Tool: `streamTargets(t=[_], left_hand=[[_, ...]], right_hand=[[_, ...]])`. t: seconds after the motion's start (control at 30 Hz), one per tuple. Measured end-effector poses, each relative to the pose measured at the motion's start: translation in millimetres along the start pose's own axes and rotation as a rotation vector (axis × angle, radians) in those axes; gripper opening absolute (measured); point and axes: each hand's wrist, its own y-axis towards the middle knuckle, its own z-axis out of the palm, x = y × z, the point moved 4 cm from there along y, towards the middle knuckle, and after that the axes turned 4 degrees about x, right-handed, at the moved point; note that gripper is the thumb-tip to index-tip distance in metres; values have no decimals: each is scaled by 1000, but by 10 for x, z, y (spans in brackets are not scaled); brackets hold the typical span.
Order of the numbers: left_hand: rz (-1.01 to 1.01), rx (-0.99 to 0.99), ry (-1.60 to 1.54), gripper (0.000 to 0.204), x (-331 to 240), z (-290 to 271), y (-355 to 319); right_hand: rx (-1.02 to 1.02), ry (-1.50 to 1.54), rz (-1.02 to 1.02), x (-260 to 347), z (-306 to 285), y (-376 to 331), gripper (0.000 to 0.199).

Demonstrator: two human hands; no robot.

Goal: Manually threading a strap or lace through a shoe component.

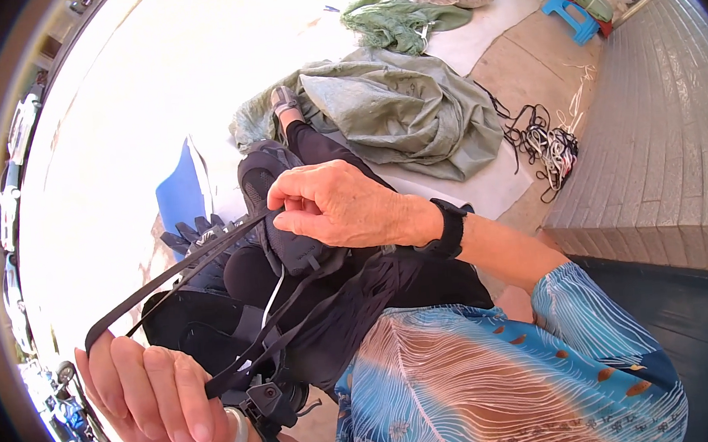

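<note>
Since the left hand [148,399] is curled round the strap [175,270] strung between both, and the right hand [336,206] only pinches it, I'd flag slip there if tension jumps; uneven pull could twist it.

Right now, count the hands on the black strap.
2: the right hand, near the picture's middle, pinching the black strap, and the left hand, at lower left, with the strap running over it. No others show.

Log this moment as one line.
left hand: curled around flat black fabric strap | right hand: pinching strap | beyond: crumpled grey-green cloth
</note>
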Motion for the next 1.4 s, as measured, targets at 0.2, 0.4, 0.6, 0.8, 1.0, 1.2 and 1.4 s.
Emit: streamTargets(t=[0.2,0.4,0.6,0.8,1.0,1.2,1.4], left_hand=[[-13,-78,138,42,-184,3,-144],[-27,37,136,41,-159,144,55],[-54,274,106,36,-186,-84,34],[-146,228,355,42,-68,-519,-63],[-255,-82,885,41,174,-498,295],[-354,70,1261,34,569,42,410],[-410,-78,1201,38,459,-144,310]], right_hand=[[46,-380,-180,-151,412,519,46],[374,-280,-197,-511,631,735,23],[253,121,-193,-113,517,734,24],[108,281,-335,860,-110,750,24],[95,361,-443,1579,-583,659,21],[40,445,-492,1621,-761,702,23],[-5,658,-351,1628,-1231,402,26]])
